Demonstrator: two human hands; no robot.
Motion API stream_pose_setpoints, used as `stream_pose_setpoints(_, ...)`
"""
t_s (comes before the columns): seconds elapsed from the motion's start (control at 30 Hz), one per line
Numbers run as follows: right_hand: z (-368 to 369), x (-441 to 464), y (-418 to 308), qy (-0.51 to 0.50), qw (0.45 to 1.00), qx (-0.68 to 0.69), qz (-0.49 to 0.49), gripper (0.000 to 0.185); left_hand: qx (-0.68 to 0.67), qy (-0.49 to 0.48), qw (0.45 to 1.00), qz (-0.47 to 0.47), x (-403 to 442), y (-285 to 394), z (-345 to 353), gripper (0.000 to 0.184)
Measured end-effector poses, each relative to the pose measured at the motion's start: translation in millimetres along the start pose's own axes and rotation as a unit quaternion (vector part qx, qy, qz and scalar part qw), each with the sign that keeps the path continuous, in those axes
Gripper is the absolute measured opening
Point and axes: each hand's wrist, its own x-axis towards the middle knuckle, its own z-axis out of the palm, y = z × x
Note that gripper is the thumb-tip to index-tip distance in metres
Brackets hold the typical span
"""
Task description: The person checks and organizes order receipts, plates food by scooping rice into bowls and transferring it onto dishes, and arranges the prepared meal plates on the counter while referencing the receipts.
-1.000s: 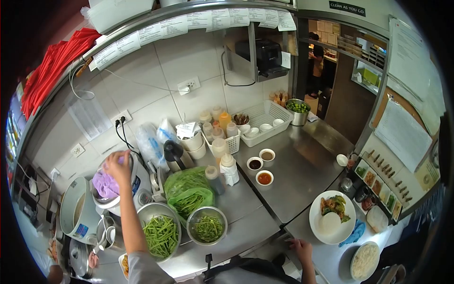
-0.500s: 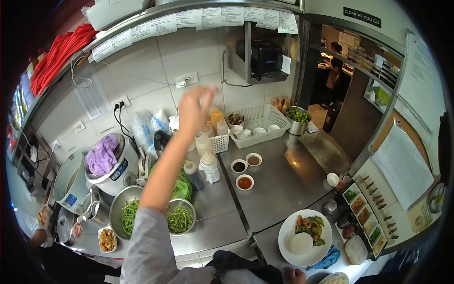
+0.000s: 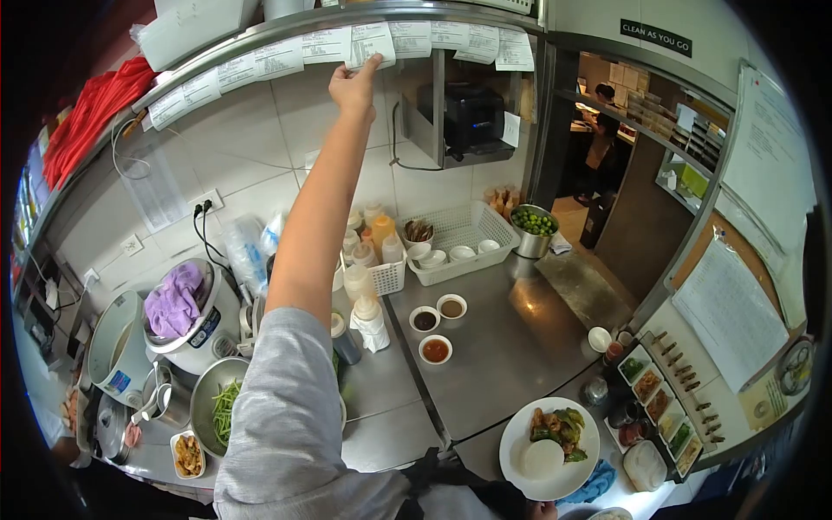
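My left arm stretches up to the shelf edge, and my left hand [image 3: 354,85] pinches the lower edge of a printed order slip [image 3: 371,43] between thumb and finger. That slip hangs in a row of similar paper slips [image 3: 325,47] along the metal rail. At the bottom edge, just below a white plate [image 3: 513,468] with a rice mound [image 3: 543,459] and a meat-and-vegetable dish [image 3: 559,432], part of my right hand [image 3: 542,510] shows. Its fingers are mostly cut off by the frame, and I cannot tell whether it grips the rim.
Three sauce bowls [image 3: 435,349] stand on the steel counter [image 3: 494,373]. Behind them are squeeze bottles [image 3: 367,309] and a white basket [image 3: 468,227]. A bowl of green beans [image 3: 227,414] and a rice cooker [image 3: 208,325] sit left; a condiment rack [image 3: 660,394] stands right.
My left hand has risen from in front of the wall to the slips and taken hold of one. The view has tilted up slightly. My right hand stays near the plate.
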Motion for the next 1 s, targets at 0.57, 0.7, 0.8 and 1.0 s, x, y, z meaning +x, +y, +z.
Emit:
stream_pose_setpoints(0.57,-1.5,14.0,-23.0,0.028,0.999,0.033,0.020,0.040,-0.116,0.036,0.993,-0.009,-13.5,-0.6,0.4,0.033)
stream_pose_setpoints(0.7,-2.0,17.3,-22.3,0.026,0.999,0.036,0.016,0.040,-0.100,0.037,0.994,0.003,-31.1,-1.8,1.4,0.029)
stream_pose_setpoints(0.8,-1.6,16.3,-22.3,0.026,0.999,0.038,0.013,0.040,-0.101,0.017,0.995,-0.009,-53.6,-1.6,3.1,0.029)
stream_pose_setpoints(1.0,-1.0,14.1,-22.6,0.035,0.999,0.037,0.002,0.040,-0.149,0.031,0.988,-0.006,-40.7,13.7,2.0,0.029)
